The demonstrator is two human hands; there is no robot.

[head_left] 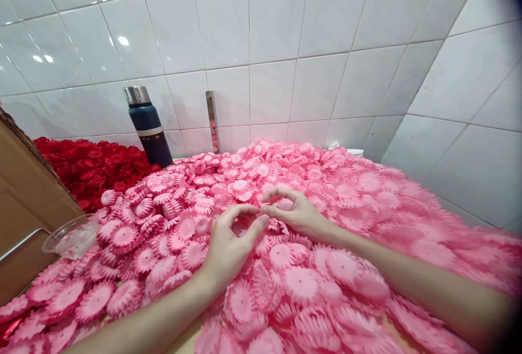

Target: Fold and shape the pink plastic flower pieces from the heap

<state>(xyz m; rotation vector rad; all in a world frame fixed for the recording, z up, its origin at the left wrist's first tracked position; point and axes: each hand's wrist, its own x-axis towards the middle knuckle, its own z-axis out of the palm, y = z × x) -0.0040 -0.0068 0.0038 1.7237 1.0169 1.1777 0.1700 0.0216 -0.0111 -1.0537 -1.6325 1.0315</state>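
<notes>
Over the middle of a heap of pink fringed flower pieces [302, 284], my two hands meet at the fingertips. My left hand [234, 240] is closed, thumb and forefinger brought together towards the right hand. My right hand [299, 215] pinches with its thumb and fingers just beside the left fingertips. Whatever is between the fingertips is too small to make out. Round pink petal pieces with scalloped edges and a small centre hole lie below and around both hands.
A dark blue bottle [150, 131] with a silver lid stands at the back left, by a pile of red fringed pieces [95, 166]. At the left are a cardboard box [32, 207] and a clear plastic container [75, 237]. A metal strip [212, 120] stands against the tiled wall [271, 28].
</notes>
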